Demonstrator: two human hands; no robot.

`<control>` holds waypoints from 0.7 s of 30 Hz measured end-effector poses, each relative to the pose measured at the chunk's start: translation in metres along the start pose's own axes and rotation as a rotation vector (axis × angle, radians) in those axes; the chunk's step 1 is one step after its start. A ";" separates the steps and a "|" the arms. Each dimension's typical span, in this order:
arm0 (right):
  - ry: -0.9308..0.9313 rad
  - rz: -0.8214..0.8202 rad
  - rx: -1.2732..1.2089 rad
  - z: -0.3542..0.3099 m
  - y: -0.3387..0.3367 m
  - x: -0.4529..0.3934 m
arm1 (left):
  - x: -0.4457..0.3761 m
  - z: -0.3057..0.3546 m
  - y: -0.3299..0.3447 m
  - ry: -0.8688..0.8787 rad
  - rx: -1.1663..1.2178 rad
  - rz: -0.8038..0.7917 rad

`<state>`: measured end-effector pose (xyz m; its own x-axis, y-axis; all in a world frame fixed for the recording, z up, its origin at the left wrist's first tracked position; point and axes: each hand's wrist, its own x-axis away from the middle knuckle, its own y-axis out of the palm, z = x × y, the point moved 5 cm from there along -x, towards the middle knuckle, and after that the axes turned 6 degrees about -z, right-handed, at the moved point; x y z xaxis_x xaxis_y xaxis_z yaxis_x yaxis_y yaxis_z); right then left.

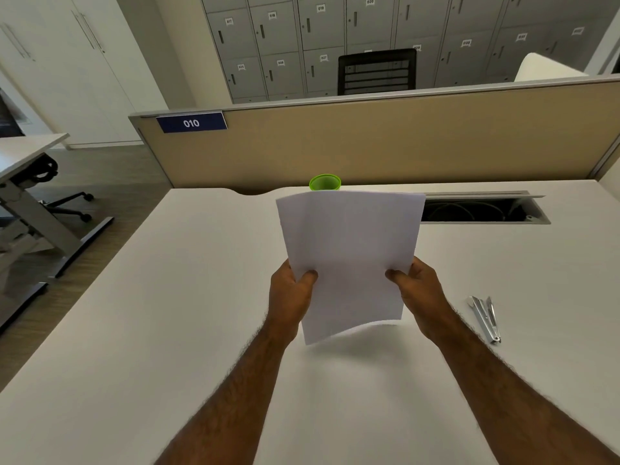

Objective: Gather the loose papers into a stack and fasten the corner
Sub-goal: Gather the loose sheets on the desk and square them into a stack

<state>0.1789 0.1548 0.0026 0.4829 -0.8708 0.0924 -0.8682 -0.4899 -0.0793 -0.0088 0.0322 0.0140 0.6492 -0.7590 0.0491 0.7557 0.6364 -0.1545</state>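
While papers (pixel 349 256) hang clear above tabletop (pixel 167 313), likely for squaring edges | left hand (pixel 292 293) pinches one side; right hand (pixel 417 290) pinches the other | stapler (pixel 486 318) lies beside right hand; fastening not yet done

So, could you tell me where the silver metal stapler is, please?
The silver metal stapler lies on the white desk, just right of the right hand.

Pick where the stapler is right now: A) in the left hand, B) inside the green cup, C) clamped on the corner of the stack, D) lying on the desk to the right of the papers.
D: the stapler lies untouched on the desk, right of the papers, which the left hand and right hand hold above it.
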 end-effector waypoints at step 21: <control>0.222 0.574 0.744 0.075 -0.112 0.005 | 0.012 -0.100 0.008 -0.700 0.027 -0.160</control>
<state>0.2866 0.2023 -0.0622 -0.0914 -0.9956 0.0227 -0.6335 0.0405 -0.7727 -0.0034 0.0147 -0.0855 0.4261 -0.5827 0.6920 0.8421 0.5349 -0.0682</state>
